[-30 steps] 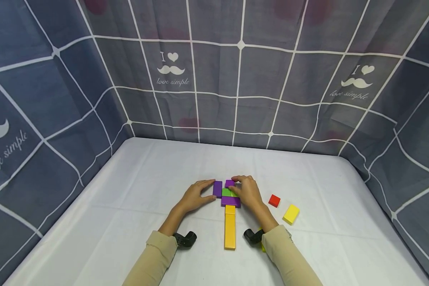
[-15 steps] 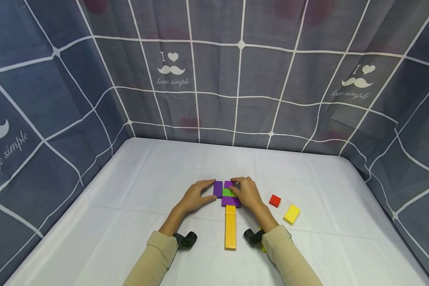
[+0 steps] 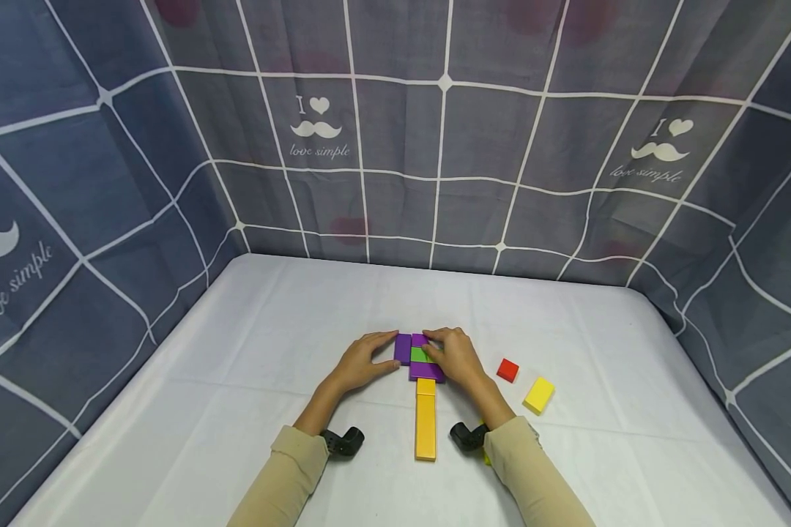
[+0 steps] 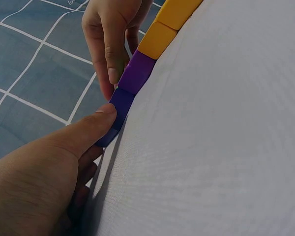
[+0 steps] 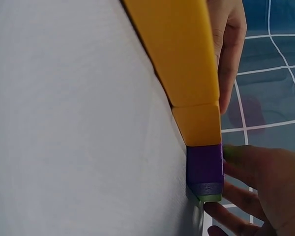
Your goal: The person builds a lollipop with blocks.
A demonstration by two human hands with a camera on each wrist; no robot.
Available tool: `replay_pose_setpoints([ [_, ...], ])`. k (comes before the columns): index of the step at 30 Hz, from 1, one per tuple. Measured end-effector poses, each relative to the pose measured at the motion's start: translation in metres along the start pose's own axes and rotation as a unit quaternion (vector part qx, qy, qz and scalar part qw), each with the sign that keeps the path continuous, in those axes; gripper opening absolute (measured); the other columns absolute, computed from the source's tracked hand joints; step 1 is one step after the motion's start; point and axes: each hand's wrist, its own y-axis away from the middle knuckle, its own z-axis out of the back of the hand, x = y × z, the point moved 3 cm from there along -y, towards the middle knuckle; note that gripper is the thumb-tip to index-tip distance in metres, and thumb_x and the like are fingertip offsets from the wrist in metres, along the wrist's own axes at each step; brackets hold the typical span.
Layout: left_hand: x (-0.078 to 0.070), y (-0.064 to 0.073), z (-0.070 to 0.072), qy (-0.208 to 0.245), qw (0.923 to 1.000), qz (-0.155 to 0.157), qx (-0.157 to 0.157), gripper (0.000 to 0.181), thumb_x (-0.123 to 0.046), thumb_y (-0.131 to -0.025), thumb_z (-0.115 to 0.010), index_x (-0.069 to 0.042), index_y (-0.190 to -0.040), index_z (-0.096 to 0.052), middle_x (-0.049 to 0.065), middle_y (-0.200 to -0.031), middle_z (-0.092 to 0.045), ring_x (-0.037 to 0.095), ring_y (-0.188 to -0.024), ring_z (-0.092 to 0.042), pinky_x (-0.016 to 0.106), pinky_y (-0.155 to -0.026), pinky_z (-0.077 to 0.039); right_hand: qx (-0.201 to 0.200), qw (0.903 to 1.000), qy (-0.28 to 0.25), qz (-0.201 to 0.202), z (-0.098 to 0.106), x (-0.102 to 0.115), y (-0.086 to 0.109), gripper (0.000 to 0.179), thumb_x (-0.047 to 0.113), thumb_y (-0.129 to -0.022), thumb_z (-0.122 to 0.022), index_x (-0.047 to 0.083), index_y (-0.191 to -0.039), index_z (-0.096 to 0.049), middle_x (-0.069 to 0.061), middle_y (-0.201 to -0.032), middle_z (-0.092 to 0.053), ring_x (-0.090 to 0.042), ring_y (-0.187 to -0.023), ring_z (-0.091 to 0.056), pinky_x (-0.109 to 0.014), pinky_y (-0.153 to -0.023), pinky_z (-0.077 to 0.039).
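My left hand holds a dark purple block at the left of a flat row of blocks, thumb at its near end, fingers at the far end. My right hand pinches a small purple block at the far end, its thumb lying over the green piece. A wider purple block borders the green on the near side. From there an orange-yellow block runs toward me, with a short one of the same colour between them. In the left wrist view the left thumb presses the dark purple block.
A red block and a yellow block lie to the right on the white tablecloth. Another yellow piece is mostly hidden under the right wrist. Grey checked curtains surround the table.
The small purple block has slid left with my right fingers, closing its gap to the dark purple block. The left hand stays in place.
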Motion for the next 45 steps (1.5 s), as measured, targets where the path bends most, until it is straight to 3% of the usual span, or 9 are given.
replay_pose_setpoints([
  [13, 0.000, 0.000, 0.000, 0.012, 0.9998, -0.014, -0.005, 0.062, -0.036, -0.083, -0.067, -0.010, -0.136, -0.047, 0.007, -0.134, -0.050, 0.027, -0.125, -0.042, 0.045, -0.104, -0.031, -0.006, 0.9999, -0.011, 0.001, 0.007, 0.000, -0.001, 0.031, 0.018, -0.085, -0.067, 0.009, -0.114, -0.067, -0.012, -0.110, -0.064, -0.027, -0.096, -0.056, -0.043, -0.086, -0.046],
  [20, -0.001, 0.001, 0.000, 0.009, 0.9999, -0.011, -0.009, 0.063, -0.036, -0.083, -0.068, -0.010, -0.136, -0.047, 0.008, -0.133, -0.050, 0.028, -0.125, -0.042, 0.046, -0.104, -0.031, -0.022, 0.9992, -0.033, 0.009, 0.035, 0.009, 0.004, 0.028, 0.018, -0.086, -0.065, 0.011, -0.113, -0.067, -0.011, -0.114, -0.062, -0.028, -0.104, -0.052, -0.045, -0.093, -0.043],
  [24, -0.002, 0.001, -0.001, 0.010, 0.9999, -0.010, -0.004, 0.063, -0.037, -0.083, -0.068, -0.010, -0.136, -0.047, 0.008, -0.134, -0.050, 0.028, -0.126, -0.041, 0.047, -0.104, -0.030, -0.049, 0.9973, -0.048, 0.027, 0.056, 0.007, 0.015, 0.027, 0.017, -0.086, -0.066, 0.010, -0.112, -0.067, -0.010, -0.113, -0.063, -0.028, -0.103, -0.054, -0.046, -0.090, -0.044],
  [28, -0.002, 0.001, -0.001, -0.001, 1.0000, -0.006, -0.004, 0.063, -0.037, -0.083, -0.068, -0.011, -0.136, -0.047, 0.007, -0.134, -0.050, 0.027, -0.126, -0.040, 0.047, -0.105, -0.030, -0.081, 0.9948, -0.052, 0.034, 0.074, 0.000, 0.028, 0.027, 0.015, -0.085, -0.067, 0.009, -0.112, -0.067, -0.010, -0.111, -0.064, -0.028, -0.100, -0.056, -0.048, -0.085, -0.045],
  [37, -0.002, 0.001, 0.000, -0.003, 0.9999, -0.009, -0.008, 0.063, -0.036, -0.082, -0.068, -0.011, -0.136, -0.047, 0.007, -0.134, -0.050, 0.027, -0.126, -0.041, 0.047, -0.105, -0.029, -0.130, 0.9908, -0.036, 0.001, 0.098, -0.030, 0.057, 0.027, 0.012, -0.084, -0.067, 0.010, -0.111, -0.068, -0.011, -0.107, -0.065, -0.029, -0.097, -0.055, -0.052, -0.084, -0.043],
  [45, 0.000, 0.001, -0.001, -0.007, 0.9999, -0.009, -0.007, 0.063, -0.037, -0.082, -0.068, -0.011, -0.136, -0.047, 0.007, -0.133, -0.050, 0.027, -0.126, -0.040, 0.047, -0.105, -0.029, -0.118, 0.9918, -0.025, -0.044, 0.098, -0.061, 0.076, 0.028, 0.014, -0.085, -0.067, 0.009, -0.112, -0.067, -0.014, -0.107, -0.064, -0.032, -0.100, -0.054, -0.055, -0.086, -0.040],
])
